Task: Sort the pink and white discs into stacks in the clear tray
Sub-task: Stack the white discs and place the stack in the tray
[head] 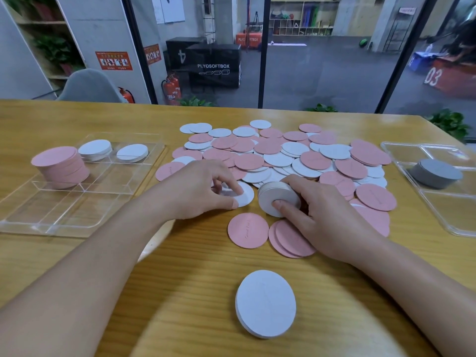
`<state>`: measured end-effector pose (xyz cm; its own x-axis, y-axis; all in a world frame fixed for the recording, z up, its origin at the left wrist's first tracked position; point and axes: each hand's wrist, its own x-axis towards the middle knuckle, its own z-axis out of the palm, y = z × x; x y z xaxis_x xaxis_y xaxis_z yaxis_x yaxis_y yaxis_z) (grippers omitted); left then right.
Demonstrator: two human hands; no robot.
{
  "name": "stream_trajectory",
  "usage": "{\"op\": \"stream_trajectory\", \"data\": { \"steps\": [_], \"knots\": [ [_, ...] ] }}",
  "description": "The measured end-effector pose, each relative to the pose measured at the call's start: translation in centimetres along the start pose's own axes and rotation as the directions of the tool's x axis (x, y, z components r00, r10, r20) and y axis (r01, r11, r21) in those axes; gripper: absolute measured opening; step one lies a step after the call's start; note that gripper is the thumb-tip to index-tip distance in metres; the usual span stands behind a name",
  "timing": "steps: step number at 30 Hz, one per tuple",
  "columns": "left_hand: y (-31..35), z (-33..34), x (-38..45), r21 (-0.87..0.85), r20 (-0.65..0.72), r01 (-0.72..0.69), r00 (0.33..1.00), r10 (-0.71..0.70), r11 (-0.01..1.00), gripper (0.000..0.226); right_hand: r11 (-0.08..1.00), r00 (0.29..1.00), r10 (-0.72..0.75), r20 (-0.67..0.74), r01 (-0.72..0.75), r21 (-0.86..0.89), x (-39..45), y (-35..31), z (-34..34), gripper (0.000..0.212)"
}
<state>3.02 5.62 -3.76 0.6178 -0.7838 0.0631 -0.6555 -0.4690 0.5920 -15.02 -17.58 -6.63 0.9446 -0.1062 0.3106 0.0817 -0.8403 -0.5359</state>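
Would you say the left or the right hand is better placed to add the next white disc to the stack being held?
Left. The left hand already pinches a loose white disc beside the white stack, which the right hand grips.

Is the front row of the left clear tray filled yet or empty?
Empty. The left clear tray holds a pink stack and two white stacks in its back compartments; bare wood shows through the front ones.
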Motion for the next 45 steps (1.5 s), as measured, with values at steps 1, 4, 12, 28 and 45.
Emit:
{"op": "stream_trajectory", "data": {
  "steps": [1,4,12,28,45],
  "knots": [
    [0.0,-0.1,-0.1,-0.012,0.009,-0.008,1.000,0.008,1.000,0.016,1.000,1.000,0.001,0.000,-0.001,0.003,0.0,0.0,0.0,0.014],
    [0.1,-0.4,-0.1,-0.025,0.025,-0.023,0.999,0.023,0.999,0.013,1.000,1.000,-0.001,-0.003,0.001,0.011,0.0,0.1,0.0,0.016],
    [0.4,-0.4,-0.1,0.077,-0.002,0.049,0.999,-0.049,0.996,0.044,1.000,1.000,-0.001,-0.001,0.001,0.026,0.0,0.1,0.0,0.018],
    [1.0,-0.1,0.1,-0.492,-0.182,-0.040,0.982,-0.057,0.870,0.013,1.000,1.000,0.023,-0.003,-0.023,0.011,0.0,-0.2,-0.1,0.014],
    [0.3,0.9,0.4,-0.446,-0.103,-0.051,0.995,0.005,0.894,0.022,0.998,0.999,0.042,-0.004,-0.042,0.039,-0.1,-0.3,-0.2,0.013]
  ]
}}
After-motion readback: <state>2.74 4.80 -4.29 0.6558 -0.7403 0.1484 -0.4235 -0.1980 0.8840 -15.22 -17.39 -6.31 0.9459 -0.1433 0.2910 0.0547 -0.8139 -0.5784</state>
